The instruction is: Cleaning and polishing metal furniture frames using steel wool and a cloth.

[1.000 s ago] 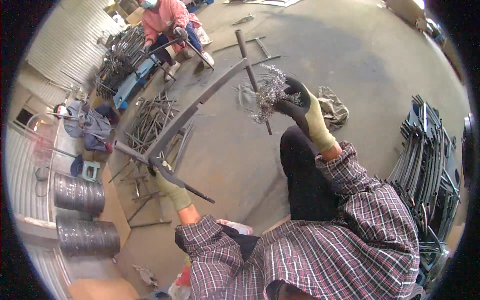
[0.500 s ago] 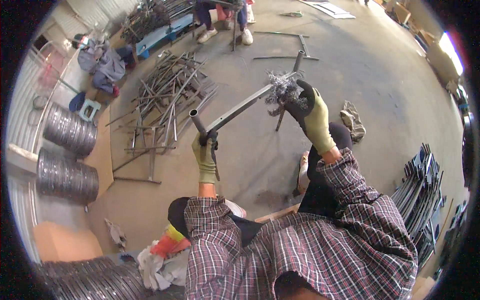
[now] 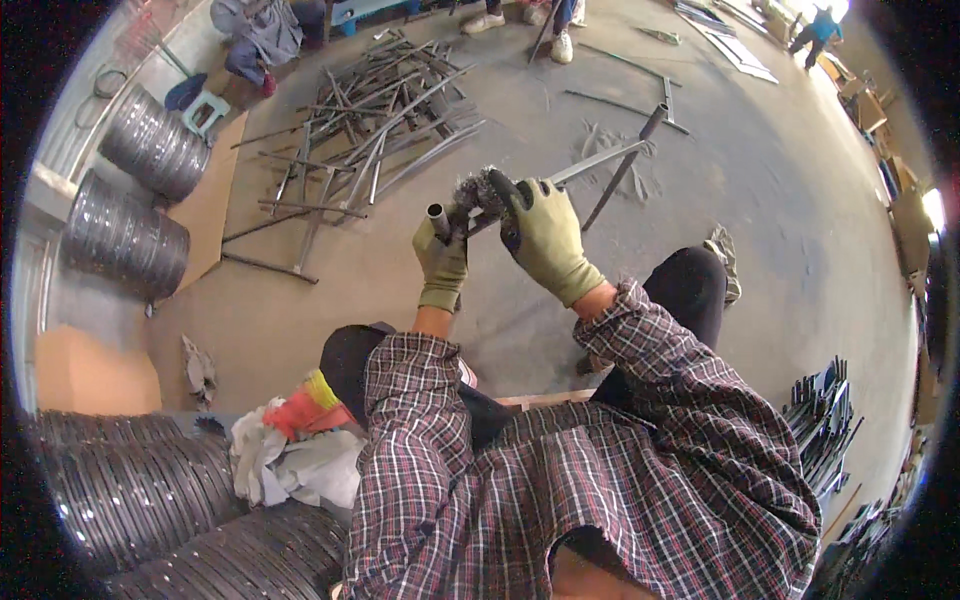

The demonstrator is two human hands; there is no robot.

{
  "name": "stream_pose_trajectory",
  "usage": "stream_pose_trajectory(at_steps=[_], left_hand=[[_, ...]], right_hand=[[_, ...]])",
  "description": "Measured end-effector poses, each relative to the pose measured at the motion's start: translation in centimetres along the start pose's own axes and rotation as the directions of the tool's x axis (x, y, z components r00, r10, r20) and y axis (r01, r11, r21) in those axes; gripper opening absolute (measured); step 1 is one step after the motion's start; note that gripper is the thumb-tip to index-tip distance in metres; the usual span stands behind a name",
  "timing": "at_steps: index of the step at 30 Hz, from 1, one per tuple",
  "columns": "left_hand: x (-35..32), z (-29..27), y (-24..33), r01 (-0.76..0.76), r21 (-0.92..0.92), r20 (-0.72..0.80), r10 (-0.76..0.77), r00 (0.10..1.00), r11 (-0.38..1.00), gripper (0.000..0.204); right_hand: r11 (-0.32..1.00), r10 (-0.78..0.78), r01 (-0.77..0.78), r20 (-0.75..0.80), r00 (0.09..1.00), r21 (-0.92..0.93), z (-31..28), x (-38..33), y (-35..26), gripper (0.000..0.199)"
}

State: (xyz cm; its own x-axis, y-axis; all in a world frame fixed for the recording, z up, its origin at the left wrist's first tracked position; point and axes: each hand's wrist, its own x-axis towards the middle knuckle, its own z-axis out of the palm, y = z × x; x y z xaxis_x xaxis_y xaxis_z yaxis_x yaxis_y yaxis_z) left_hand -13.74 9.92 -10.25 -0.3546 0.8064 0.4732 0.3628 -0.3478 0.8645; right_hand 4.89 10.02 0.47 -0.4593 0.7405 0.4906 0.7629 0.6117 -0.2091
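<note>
My left hand [image 3: 442, 262], in a yellow-green glove, grips the near end of a grey metal tube frame [image 3: 600, 160] whose open tube end points up. My right hand [image 3: 545, 238], gloved the same, presses a wad of grey steel wool [image 3: 478, 190] against the tube just beside the left hand. The frame runs away to the upper right, where a crossbar rests on the concrete floor. Both forearms wear a plaid shirt.
A pile of metal rods and frames [image 3: 370, 130] lies on the floor ahead to the left. Coils of wire [image 3: 130, 230] stand at left, more coils [image 3: 150, 500] at lower left beside rags [image 3: 290, 450]. Stacked metal parts [image 3: 830, 420] sit at right. Other people's legs [image 3: 520, 15] show at the top.
My right hand with the steel wool has slid down the tube toward my left hand. My view has tilted, so the frame's far end now rests on the floor.
</note>
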Motion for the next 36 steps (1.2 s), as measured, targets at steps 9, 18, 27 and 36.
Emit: stream_pose_trajectory(at_steps=[9, 18, 27, 36], left_hand=[[0.3, 1.4, 0.9, 0.052, -0.560, 0.019, -0.050, 0.999, 0.827, 0.056], [-0.3, -0.4, 2.2, 0.041, -0.406, 0.096, -0.002, 0.995, 0.913, 0.040], [1.2, -0.1, 6.5, 0.090, -0.489, 0.005, -0.100, 0.995, 0.868, 0.059], [2.2, -2.5, 11.7, -0.220, -0.003, 0.029, 0.220, 0.975, 0.975, 0.033]], right_hand=[[0.987, -0.099, 0.091, 0.052, 0.994, 0.133, -0.6, -1.1, -2.4, 0.048], [0.957, 0.040, -0.046, 0.026, 0.999, 0.288, -1.8, -0.3, -0.9, 0.073], [0.800, -0.359, 0.319, -0.020, 0.933, 0.508, 0.3, 1.1, 0.2, 0.057], [0.859, -0.483, 0.460, 0.060, 0.874, 0.224, 1.2, 2.7, 0.2, 0.042]])
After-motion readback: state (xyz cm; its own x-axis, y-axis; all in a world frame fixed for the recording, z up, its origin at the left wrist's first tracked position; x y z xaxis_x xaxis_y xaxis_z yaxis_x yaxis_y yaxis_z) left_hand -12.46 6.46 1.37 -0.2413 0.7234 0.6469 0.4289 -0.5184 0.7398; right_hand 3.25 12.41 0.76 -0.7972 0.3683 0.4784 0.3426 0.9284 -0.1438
